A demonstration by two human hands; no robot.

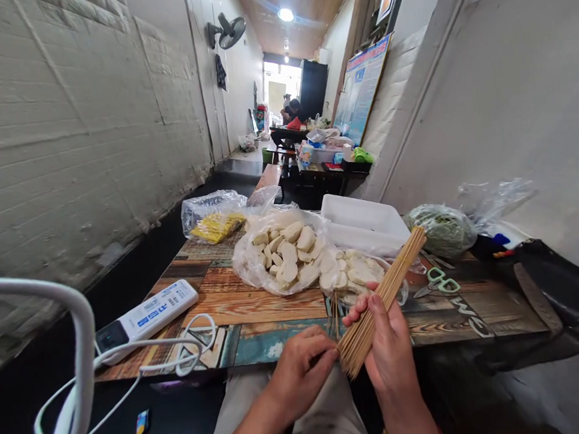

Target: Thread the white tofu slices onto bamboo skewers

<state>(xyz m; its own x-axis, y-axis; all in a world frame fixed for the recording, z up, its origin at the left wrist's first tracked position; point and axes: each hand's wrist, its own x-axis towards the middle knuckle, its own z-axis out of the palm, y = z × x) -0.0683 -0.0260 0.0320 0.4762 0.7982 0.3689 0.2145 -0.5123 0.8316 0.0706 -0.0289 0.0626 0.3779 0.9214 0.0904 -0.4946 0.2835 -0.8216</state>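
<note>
A thick bundle of bamboo skewers (388, 286) slants up and to the right, with my right hand (390, 339) wrapped around its lower half. My left hand (304, 369) is closed in a pinch beside the skewers' lower ends. Whatever sits between its fingertips is hidden. A few separate thin skewers (332, 314) show just above the left fingertips. Behind the hands, a clear plastic bag (246, 264) lies open around pale, cream-coloured chunks (287, 254). More pale pieces (357, 272) lie in plastic to its right, partly behind the bundle.
On the wood-patterned table (256, 308) are a white power strip (151, 315) with a looped cord, a bag of yellow pieces (215, 226), a white tray (364, 218), a bag of greens (441, 228) and green-handled scissors (442, 282). Another person (294, 109) sits far back.
</note>
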